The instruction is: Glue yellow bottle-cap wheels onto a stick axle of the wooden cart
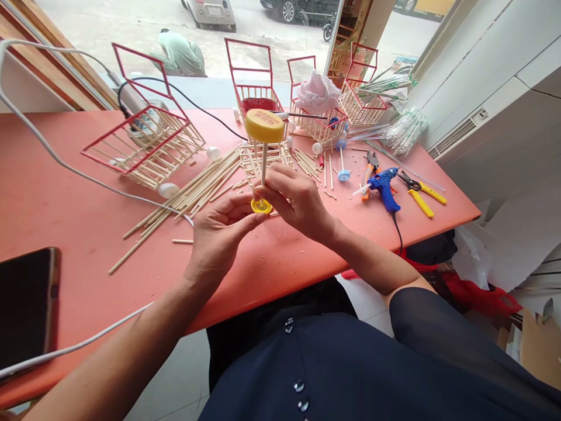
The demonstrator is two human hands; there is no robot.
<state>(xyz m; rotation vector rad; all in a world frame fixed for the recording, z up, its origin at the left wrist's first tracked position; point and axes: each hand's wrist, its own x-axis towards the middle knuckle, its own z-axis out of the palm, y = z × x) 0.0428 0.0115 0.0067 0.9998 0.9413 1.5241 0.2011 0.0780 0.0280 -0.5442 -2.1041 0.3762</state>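
Observation:
A thin wooden stick [263, 161] stands nearly upright between my hands, with a large yellow bottle cap [265, 126] on its top end. At its lower end sits a second yellow cap [262, 206], hollow side up. My left hand [221, 228] grips this lower cap between thumb and fingers. The fingers of my right hand [298, 199] pinch the stick just above it. Behind my hands lie a small wooden stick frame [265, 161] and a pile of loose sticks [197, 184]. Whether the stick is fixed to the lower cap I cannot tell.
Stick carts with red rims, one at the left [149, 146], stand along the back. To the right lie a blue glue gun [383, 190], yellow-handled pliers [423, 196] and a blue-capped stick [342, 159]. A phone [26, 310] and white cable [87, 339] are at the left.

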